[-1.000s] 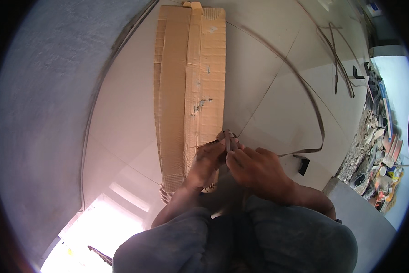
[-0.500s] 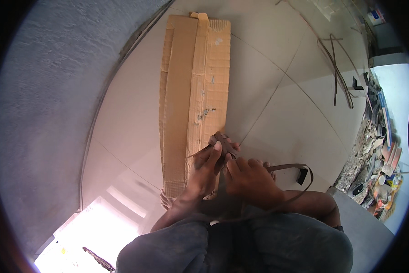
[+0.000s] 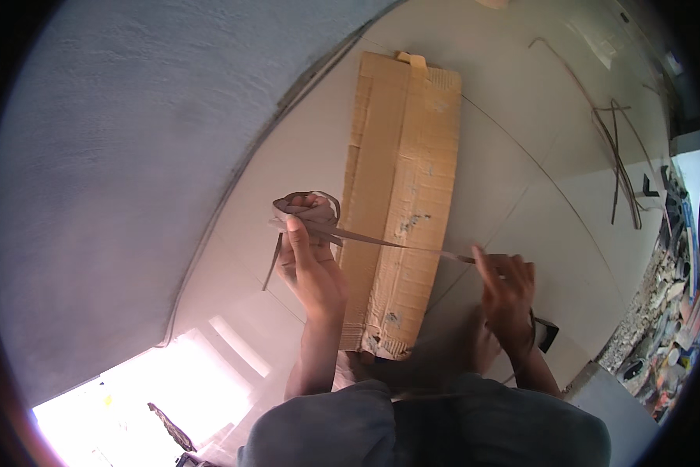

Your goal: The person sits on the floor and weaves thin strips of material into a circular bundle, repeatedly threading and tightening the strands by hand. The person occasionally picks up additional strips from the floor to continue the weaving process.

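Note:
My left hand [image 3: 311,257] is raised to the left of a long flattened cardboard sheet [image 3: 403,187] and grips a bunched loop of brown strap [image 3: 307,206]. From that bundle a thin brown strap [image 3: 401,245] runs taut to the right across the cardboard. My right hand [image 3: 507,292] pinches the strap's other end just past the cardboard's right edge. A short tail of strap hangs down below my left hand. My knees in grey trousers [image 3: 443,424] fill the lower edge.
The cardboard lies on a pale tiled floor [image 3: 521,163] beside a grey wall [image 3: 132,156]. More loose dark straps [image 3: 619,156] lie at the far right. A small black buckle [image 3: 546,333] sits near my right wrist. Cluttered items [image 3: 669,311] line the right rim.
My hands were together over the cardboard's lower end. They have since pulled apart, the left going up and left with the bunched strap, the right going right, drawing the strap taut.

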Tool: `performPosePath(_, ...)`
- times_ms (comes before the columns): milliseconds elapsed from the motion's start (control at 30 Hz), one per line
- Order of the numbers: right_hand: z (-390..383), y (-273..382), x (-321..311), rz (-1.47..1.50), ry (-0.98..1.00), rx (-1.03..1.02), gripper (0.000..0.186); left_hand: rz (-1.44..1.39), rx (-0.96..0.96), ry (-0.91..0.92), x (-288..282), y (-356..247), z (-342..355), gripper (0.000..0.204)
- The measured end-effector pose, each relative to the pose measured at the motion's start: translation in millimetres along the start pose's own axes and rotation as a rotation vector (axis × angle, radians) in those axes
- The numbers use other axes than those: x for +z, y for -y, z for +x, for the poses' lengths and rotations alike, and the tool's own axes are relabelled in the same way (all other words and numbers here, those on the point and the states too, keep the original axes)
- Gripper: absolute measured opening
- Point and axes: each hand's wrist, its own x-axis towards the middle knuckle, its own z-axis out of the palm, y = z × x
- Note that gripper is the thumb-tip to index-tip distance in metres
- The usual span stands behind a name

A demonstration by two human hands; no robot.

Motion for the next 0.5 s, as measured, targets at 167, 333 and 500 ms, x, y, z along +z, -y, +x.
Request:
performPosePath(167,-6,-51,8,-0.113,-0.126,0.139,0.037,-0.019,0.095,-0.031,-16,-13,12,0.046)
performPosePath(333,1,-153,-6,0.262,-0.276,0.339,0.04,-0.047,0.139,-0.048,-8,-22,12,0.048)
performPosePath(500,48,-138,-65,0.614,-0.578,0.339,0.052,-0.047,0.129,0.048,9,-27,-1,0.049)
